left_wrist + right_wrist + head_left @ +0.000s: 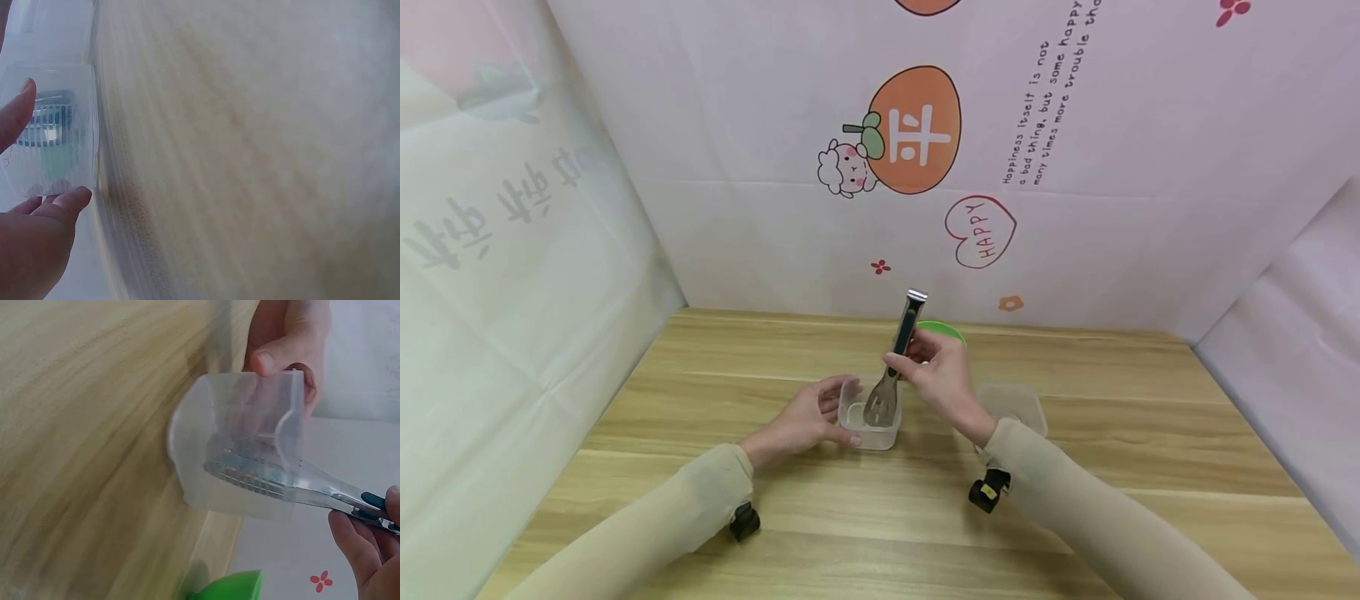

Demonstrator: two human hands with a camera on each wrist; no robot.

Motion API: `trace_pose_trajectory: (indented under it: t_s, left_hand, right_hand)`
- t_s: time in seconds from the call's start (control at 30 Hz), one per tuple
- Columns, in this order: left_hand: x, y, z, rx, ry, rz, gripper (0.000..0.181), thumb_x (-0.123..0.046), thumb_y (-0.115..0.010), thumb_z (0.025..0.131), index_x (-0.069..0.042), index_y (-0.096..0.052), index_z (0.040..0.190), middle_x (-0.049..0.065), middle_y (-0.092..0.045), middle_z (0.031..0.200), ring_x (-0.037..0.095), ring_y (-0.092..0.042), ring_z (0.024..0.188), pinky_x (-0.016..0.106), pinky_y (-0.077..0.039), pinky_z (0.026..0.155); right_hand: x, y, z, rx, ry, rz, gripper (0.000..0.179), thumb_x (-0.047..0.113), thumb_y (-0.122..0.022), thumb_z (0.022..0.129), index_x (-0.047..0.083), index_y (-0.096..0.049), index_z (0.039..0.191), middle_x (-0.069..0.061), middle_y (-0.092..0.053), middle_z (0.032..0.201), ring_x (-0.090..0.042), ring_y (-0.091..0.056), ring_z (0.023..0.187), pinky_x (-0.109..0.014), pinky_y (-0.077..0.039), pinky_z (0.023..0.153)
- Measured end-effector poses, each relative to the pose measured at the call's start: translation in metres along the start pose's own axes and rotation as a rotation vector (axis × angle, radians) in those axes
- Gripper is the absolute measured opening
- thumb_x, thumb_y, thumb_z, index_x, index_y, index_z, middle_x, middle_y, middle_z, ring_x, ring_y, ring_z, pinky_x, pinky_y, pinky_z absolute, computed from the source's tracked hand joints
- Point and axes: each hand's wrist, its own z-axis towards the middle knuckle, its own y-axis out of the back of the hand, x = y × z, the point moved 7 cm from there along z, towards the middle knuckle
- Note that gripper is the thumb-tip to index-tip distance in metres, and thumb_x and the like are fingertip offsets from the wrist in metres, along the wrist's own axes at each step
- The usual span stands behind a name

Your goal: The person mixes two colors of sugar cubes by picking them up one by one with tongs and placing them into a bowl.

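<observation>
Metal tongs with dark grips [908, 327] stand slanted over a clear plastic container [876, 441], their slotted head down inside it. My right hand [946, 377] pinches the tongs by the handle between thumb and fingers. On the container's left side, my left hand [799, 421] holds the wall, thumb at the front and fingers behind. Through the clear wall in the right wrist view, the ridged tong ends [250, 478] show with their arms close together. The container rests on the wooden table [820, 533].
Behind my right hand is a green bowl [946, 327], partly hidden. A translucent plastic piece [1021, 402], lid or tray-like, lies right of the container, partly under my right wrist. Printed white cloth [775, 242] rises behind the table's far edge and on both sides.
</observation>
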Motion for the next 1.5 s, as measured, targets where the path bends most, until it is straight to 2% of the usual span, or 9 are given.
trace_pose_trajectory:
  t_s: [0.1, 0.2, 0.3, 0.5, 0.7, 1.0, 1.27, 1.5]
  left_hand:
    - [0.001, 0.001, 0.000, -0.003, 0.008, -0.010, 0.099, 0.007, -0.089, 0.079, 0.007, -0.032, 0.160, 0.025, -0.039, 0.162, 0.041, -0.041, 0.148, 0.041, -0.043, 0.118]
    - [0.003, 0.001, 0.000, -0.012, 0.014, -0.020, 0.100, 0.008, -0.089, 0.077, 0.007, -0.032, 0.160, 0.026, -0.039, 0.162, 0.042, -0.040, 0.148, 0.040, -0.043, 0.118]
    - [0.003, 0.001, 0.000, -0.021, 0.013, -0.017, 0.100, 0.008, -0.090, 0.076, 0.007, -0.033, 0.159, 0.026, -0.040, 0.161, 0.042, -0.042, 0.147, 0.038, -0.043, 0.117]
    - [0.003, 0.002, 0.000, -0.015, 0.006, -0.019, 0.100, 0.008, -0.089, 0.077, 0.008, -0.033, 0.159, 0.026, -0.043, 0.160, 0.041, -0.042, 0.147, 0.037, -0.044, 0.117]
    - [0.002, 0.002, 0.000, -0.017, 0.011, -0.007, 0.099, 0.007, -0.090, 0.077, 0.008, -0.033, 0.159, 0.024, -0.044, 0.159, 0.041, -0.042, 0.147, 0.039, -0.043, 0.117]
    - [0.003, 0.003, 0.002, -0.012, -0.005, -0.005, 0.103, 0.011, -0.089, 0.075, 0.012, -0.029, 0.159, 0.028, -0.042, 0.159, 0.043, -0.042, 0.146, 0.038, -0.044, 0.116]
    - [0.004, 0.003, 0.002, -0.014, 0.014, -0.010, 0.104, 0.009, -0.090, 0.075, 0.009, -0.029, 0.160, 0.025, -0.044, 0.159, 0.042, -0.042, 0.147, 0.037, -0.044, 0.116]
    - [0.002, 0.001, 0.002, -0.003, 0.002, -0.007, 0.104, 0.010, -0.089, 0.075, 0.009, -0.029, 0.160, 0.026, -0.043, 0.160, 0.042, -0.042, 0.147, 0.038, -0.043, 0.117]
  right_hand:
    - [0.005, 0.006, 0.003, -0.023, 0.008, 0.050, 0.010, -0.005, -0.082, 0.088, -0.006, -0.073, 0.094, -0.014, -0.073, 0.078, -0.027, -0.069, 0.066, -0.023, -0.059, 0.056]
    - [0.012, 0.015, 0.007, -0.044, 0.007, 0.130, 0.010, -0.005, -0.080, 0.090, -0.006, -0.073, 0.096, -0.018, -0.073, 0.081, -0.029, -0.071, 0.066, -0.032, -0.066, 0.060]
    - [0.020, 0.025, 0.013, -0.068, 0.019, 0.203, 0.012, -0.006, -0.079, 0.091, -0.008, -0.071, 0.099, -0.020, -0.072, 0.084, -0.024, -0.072, 0.067, -0.039, -0.068, 0.065]
    - [0.033, 0.048, 0.023, -0.125, 0.070, 0.239, 0.015, -0.007, -0.079, 0.090, -0.007, -0.071, 0.103, -0.018, -0.073, 0.086, -0.022, -0.073, 0.068, -0.040, -0.068, 0.067]
    - [0.028, 0.071, 0.035, -0.186, 0.067, 0.214, 0.017, -0.006, -0.080, 0.090, -0.006, -0.072, 0.105, -0.013, -0.073, 0.086, -0.020, -0.074, 0.070, -0.039, -0.068, 0.068]
    - [0.005, 0.096, 0.045, -0.269, -0.006, 0.135, 0.017, 0.000, -0.081, 0.091, -0.005, -0.072, 0.105, -0.012, -0.071, 0.087, -0.019, -0.073, 0.074, -0.041, -0.067, 0.075]
    - [-0.011, 0.105, 0.043, -0.287, -0.050, 0.018, 0.025, 0.008, -0.082, 0.092, -0.006, -0.073, 0.111, -0.021, -0.071, 0.092, -0.019, -0.072, 0.075, -0.038, -0.068, 0.074]
    - [-0.016, 0.108, 0.042, -0.297, -0.058, -0.019, 0.027, 0.010, -0.083, 0.093, -0.005, -0.073, 0.112, -0.020, -0.071, 0.093, -0.017, -0.071, 0.075, -0.033, -0.067, 0.073]
